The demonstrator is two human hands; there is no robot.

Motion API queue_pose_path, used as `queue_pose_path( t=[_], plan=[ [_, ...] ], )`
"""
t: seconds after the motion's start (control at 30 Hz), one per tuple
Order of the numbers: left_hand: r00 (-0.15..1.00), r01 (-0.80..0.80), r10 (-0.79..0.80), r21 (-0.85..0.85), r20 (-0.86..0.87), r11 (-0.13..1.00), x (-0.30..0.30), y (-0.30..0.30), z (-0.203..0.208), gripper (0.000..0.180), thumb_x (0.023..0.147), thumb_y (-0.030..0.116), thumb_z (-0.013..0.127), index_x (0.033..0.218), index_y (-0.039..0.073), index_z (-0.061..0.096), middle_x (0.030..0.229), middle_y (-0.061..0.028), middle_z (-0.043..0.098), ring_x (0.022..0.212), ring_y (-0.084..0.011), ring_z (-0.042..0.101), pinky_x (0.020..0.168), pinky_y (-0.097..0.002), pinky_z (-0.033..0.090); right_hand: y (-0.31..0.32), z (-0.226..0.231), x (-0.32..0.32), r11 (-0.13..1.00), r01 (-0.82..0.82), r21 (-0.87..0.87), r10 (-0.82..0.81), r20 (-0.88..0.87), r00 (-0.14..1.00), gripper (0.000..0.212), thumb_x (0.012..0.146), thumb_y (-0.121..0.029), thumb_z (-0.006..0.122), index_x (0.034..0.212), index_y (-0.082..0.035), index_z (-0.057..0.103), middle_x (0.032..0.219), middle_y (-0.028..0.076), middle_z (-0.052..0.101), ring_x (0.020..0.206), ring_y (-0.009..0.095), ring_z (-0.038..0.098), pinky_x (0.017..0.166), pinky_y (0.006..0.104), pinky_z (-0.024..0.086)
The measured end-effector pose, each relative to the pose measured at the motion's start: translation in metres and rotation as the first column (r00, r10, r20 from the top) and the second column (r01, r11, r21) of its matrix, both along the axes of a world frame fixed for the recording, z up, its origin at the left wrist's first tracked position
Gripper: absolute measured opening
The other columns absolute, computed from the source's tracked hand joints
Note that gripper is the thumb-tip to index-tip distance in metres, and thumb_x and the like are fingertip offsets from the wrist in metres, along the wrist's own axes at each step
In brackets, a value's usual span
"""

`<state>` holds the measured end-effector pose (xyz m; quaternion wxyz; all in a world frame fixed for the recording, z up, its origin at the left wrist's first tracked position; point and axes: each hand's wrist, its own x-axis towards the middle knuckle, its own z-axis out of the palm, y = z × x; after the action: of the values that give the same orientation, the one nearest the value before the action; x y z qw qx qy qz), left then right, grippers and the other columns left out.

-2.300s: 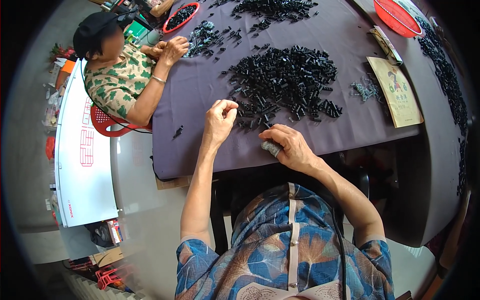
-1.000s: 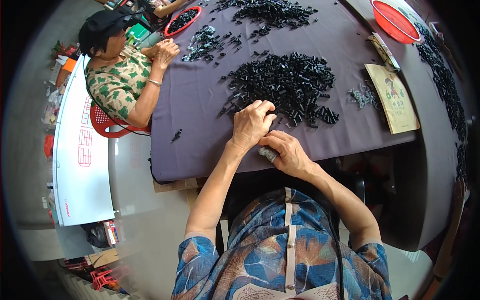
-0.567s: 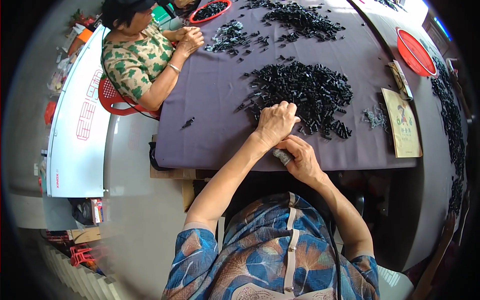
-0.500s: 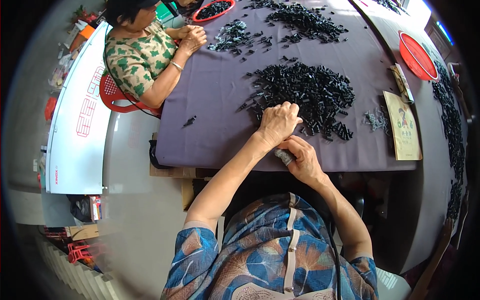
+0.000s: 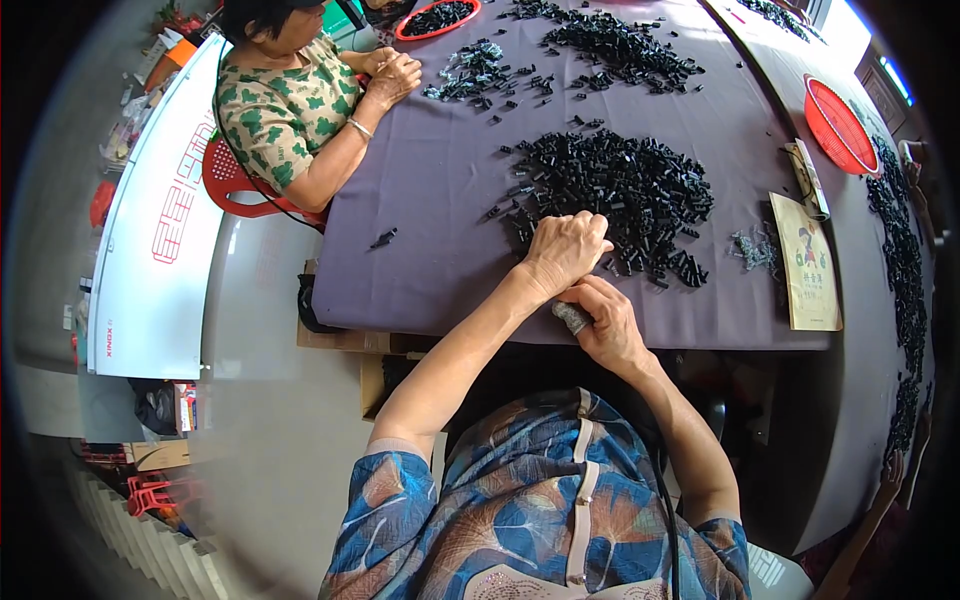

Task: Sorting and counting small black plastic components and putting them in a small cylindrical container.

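Note:
At the table's near edge my left hand (image 5: 565,250) is closed, knuckles up, with its fingers curled over and hidden. Just below and to its right, my right hand (image 5: 610,325) is closed too, its fingertips close to the left hand. A grey wrapping (image 5: 572,317) covers one of the right hand's digits. Whatever the fingers pinch is out of sight behind the hands. Right beyond them spreads a large heap of small black plastic pieces (image 5: 640,185). To the right lies a little cluster of small clear pieces (image 5: 757,250).
A grey cloth covers the table (image 5: 430,240). A yellowish paper bag (image 5: 808,265) lies at the right, near a red basket (image 5: 840,125). Across the left corner sits a co-worker (image 5: 290,110), hands together. Farther heaps of black pieces (image 5: 625,50) and a red tray (image 5: 437,20) stand beyond.
The whole view has shifted slightly. Both my hands keep nearly the same closed pose, close together at the table edge.

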<state>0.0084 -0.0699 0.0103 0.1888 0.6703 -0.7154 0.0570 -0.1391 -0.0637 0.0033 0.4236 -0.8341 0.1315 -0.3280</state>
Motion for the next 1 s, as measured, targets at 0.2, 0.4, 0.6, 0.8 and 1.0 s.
queue_pose_path(
  t=[0.2, 0.4, 0.6, 0.8, 1.0],
  plan=[
    [0.993, 0.022, -0.019, -0.030, 0.115, 0.999, 0.001, -0.001, -0.006, 0.026, 0.082, 0.027, 0.068, 0.079, 0.006, 0.053, 0.070, -0.0083, 0.058, 0.058, -0.0243, 0.064, 0.049, -0.0322, 0.052, 0.001, 0.006, 0.000, 1.000, -0.004, -0.020, 0.004, -0.004, 1.000, 0.029, 0.063, 0.013, 0.056, 0.090, 0.001, 0.060, 0.089, 0.014, 0.060, 0.088, 0.034, 0.060, 0.077, 0.0365, 0.049],
    [0.989, 0.036, -0.026, -0.063, 0.145, 0.997, 0.000, 0.000, -0.010, 0.024, 0.084, 0.026, 0.064, 0.080, 0.006, 0.053, 0.069, -0.0079, 0.059, 0.057, -0.0202, 0.065, 0.049, -0.0296, 0.054, 0.003, 0.003, 0.000, 0.999, -0.003, -0.033, 0.002, -0.008, 1.000, 0.032, 0.062, 0.012, 0.057, 0.091, 0.000, 0.061, 0.089, 0.014, 0.060, 0.087, 0.034, 0.059, 0.076, 0.0371, 0.048],
    [0.996, -0.086, 0.088, -0.162, 0.011, 0.983, 0.008, 0.007, -0.008, 0.024, 0.090, 0.023, 0.058, 0.084, 0.005, 0.043, 0.066, -0.0094, 0.056, 0.051, -0.0237, 0.063, 0.042, -0.0318, 0.052, 0.002, 0.000, 0.000, 0.996, 0.002, -0.093, -0.003, -0.010, 1.000, 0.035, 0.061, 0.009, 0.060, 0.094, -0.001, 0.061, 0.088, 0.013, 0.058, 0.087, 0.034, 0.058, 0.077, 0.0399, 0.048],
    [0.889, -0.242, 0.182, -0.095, -0.419, 0.965, 0.052, 0.039, 0.011, 0.016, 0.094, 0.010, 0.051, 0.107, 0.008, 0.044, 0.071, -0.0209, 0.060, 0.069, -0.0423, 0.062, 0.055, -0.0495, 0.045, -0.001, 0.003, -0.003, 0.993, -0.018, -0.113, 0.015, -0.032, 0.999, 0.036, 0.061, 0.008, 0.061, 0.096, 0.000, 0.061, 0.090, 0.013, 0.059, 0.088, 0.033, 0.058, 0.079, 0.0396, 0.049],
    [0.784, -0.273, 0.231, 0.015, -0.576, 0.962, 0.069, 0.074, 0.008, 0.014, 0.088, 0.002, 0.045, 0.092, 0.000, 0.058, 0.082, -0.0173, 0.064, 0.077, -0.0327, 0.064, 0.068, -0.0379, 0.050, -0.001, 0.004, -0.004, 0.997, -0.031, -0.070, 0.029, -0.026, 0.999, 0.043, 0.059, 0.013, 0.055, 0.099, -0.001, 0.061, 0.093, 0.014, 0.060, 0.090, 0.034, 0.058, 0.080, 0.0393, 0.048]
  ],
)
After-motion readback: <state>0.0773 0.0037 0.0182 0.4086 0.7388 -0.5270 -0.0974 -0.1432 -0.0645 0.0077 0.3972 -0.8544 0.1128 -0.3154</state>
